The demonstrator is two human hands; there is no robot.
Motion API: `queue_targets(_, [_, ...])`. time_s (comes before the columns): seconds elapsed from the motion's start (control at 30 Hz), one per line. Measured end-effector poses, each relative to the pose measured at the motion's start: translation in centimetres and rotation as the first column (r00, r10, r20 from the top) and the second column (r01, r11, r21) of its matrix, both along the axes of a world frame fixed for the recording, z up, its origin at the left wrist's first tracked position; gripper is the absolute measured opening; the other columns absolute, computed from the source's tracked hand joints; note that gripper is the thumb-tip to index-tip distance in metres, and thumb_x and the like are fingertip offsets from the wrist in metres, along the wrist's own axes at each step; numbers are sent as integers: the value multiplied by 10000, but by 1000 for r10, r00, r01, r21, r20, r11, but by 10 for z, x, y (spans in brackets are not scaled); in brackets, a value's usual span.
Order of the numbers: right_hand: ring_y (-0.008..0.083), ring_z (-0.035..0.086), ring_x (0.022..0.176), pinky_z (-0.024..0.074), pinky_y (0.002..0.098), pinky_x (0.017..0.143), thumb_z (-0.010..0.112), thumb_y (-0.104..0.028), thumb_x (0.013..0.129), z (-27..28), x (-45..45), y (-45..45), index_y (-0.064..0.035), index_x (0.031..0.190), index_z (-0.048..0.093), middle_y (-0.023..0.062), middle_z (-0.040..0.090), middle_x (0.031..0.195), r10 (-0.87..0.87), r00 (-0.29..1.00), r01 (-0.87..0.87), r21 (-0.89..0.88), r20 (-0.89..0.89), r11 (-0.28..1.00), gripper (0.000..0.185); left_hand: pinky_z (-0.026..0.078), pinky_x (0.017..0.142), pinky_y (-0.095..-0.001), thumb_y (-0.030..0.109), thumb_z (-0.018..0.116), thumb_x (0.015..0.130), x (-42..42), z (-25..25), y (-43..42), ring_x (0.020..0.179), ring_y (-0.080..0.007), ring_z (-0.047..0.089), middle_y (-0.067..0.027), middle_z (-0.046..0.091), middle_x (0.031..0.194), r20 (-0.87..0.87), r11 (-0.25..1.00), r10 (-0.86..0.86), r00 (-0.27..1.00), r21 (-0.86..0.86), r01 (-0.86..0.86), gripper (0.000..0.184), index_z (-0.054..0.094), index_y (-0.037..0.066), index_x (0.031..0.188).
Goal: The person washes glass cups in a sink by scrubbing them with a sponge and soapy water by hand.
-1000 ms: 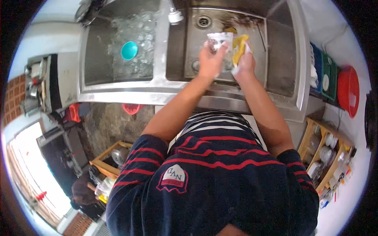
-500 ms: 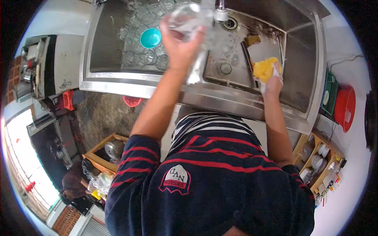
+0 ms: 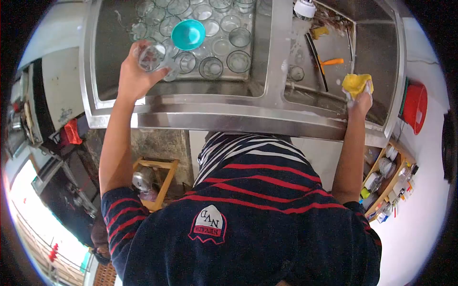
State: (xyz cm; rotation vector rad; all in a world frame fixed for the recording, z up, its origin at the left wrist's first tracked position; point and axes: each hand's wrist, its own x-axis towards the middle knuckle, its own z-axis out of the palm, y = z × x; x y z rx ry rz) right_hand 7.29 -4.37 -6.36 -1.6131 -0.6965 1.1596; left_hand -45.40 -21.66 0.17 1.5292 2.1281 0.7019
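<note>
My left hand (image 3: 133, 78) is closed around a clear drinking glass (image 3: 152, 57), held over the front left part of the left basin. Around and beyond it stand several clear glasses (image 3: 238, 62), packed across the basin floor. A turquoise bowl (image 3: 189, 34) rests among them, just right of the held glass. Over the right basin, near its front right corner, my right hand (image 3: 361, 102) grips a yellow sponge (image 3: 356, 85), with white suds on the fingers.
The steel divider (image 3: 277, 57) separates the two basins. In the right basin are a small glass (image 3: 296, 73), a dark rod (image 3: 317, 61), an orange-handled tool (image 3: 331, 61) and another sponge piece (image 3: 319, 32). A white tap head (image 3: 304, 8) hangs above. A red tub (image 3: 416, 109) stands at right.
My left hand has carried the glass from near the divider leftward over the left basin. The sponge stays in my right hand, now farther right. The view has shifted, and the orange-handled tool now shows.
</note>
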Motion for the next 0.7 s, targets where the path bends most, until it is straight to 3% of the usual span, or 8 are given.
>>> queue_targets(0.17, [300, 650, 892, 577, 481, 634, 492, -293, 948, -6, 7, 3, -41, 1290, 450, 115, 580, 1130, -3, 1000, 4, 26, -23, 1000, 427, 485, 812, -322, 163, 793, 605, -21, 1, -8, 901, -218, 614, -144, 621, 1048, -120, 997, 72, 990, 29, -69, 617, 516, 9, 1133])
queue_targets(0.23, [294, 651, 889, 578, 477, 640, 491, -299, 951, -7, 7, 2, -45, 1276, 466, 114, 587, 1122, -1, 999, 4, 54, -49, 999, 413, 462, 878, -329, 121, 777, 622, -29, 5, -11, 993, -219, 589, -146, 587, 1146, 20, 988, 148, 989, 42, -149, 701, 480, -7, 1244])
queue_targets(0.27, [286, 653, 876, 575, 462, 644, 480, -295, 960, 8, -8, 0, -34, 1260, 476, 123, 598, 1094, -48, 999, 48, -11, -5, 999, 397, 455, 888, -328, 107, 776, 622, -33, 6, -10, 1005, -219, 582, -146, 573, 1183, 13, 983, 164, 986, 82, -165, 740, 464, -10, 1283])
queue_targets(0.37, [278, 655, 866, 574, 448, 655, 479, -282, 963, -4, 4, 3, -10, 1228, 488, 131, 606, 1067, -4, 998, 8, 66, -64, 998, 380, 436, 911, -313, 112, 784, 627, -45, 6, 2, 1024, -201, 566, -130, 557, 1196, 118, 960, 267, 957, 54, -274, 701, 495, -7, 1255])
queue_targets(0.4, [278, 655, 866, 574, 448, 655, 479, -282, 963, -8, 7, 3, -10, 1228, 488, 131, 606, 1067, -11, 998, 16, 73, -65, 997, 380, 436, 911, -313, 112, 784, 627, -48, 6, 10, 1024, -201, 566, -130, 557, 1196, 119, 962, 259, 959, 61, -267, 701, 495, -7, 1255])
queue_targets(0.47, [273, 655, 863, 571, 446, 664, 491, -277, 958, -14, 13, 5, 10, 1200, 497, 132, 610, 1054, 3, 998, 4, 107, -59, 994, 375, 485, 820, -301, 110, 783, 638, -50, 4, 34, 919, -166, 598, -105, 609, 1083, 70, 926, 238, 969, 284, -248, 604, 531, -10, 1173])
queue_targets(0.57, [272, 654, 869, 570, 448, 649, 492, -260, 958, -16, 16, 7, 16, 1189, 501, 134, 612, 1046, -33, 998, 39, 113, -52, 993, 360, 490, 811, -307, 117, 791, 635, -42, 7, 83, 919, -174, 609, -99, 618, 1058, 113, 888, 177, 978, 410, -208, 553, 546, -6, 1116])
queue_targets(0.7, [275, 658, 851, 567, 448, 603, 493, -272, 956, -19, 19, 9, 11, 1193, 501, 137, 613, 1040, -91, 995, 94, 107, -31, 990, 370, 494, 798, -305, 206, 823, 601, -57, -31, 166, 901, -177, 622, -104, 632, 1030, 106, 890, 127, 986, 428, -160, 620, 543, -3, 1113])
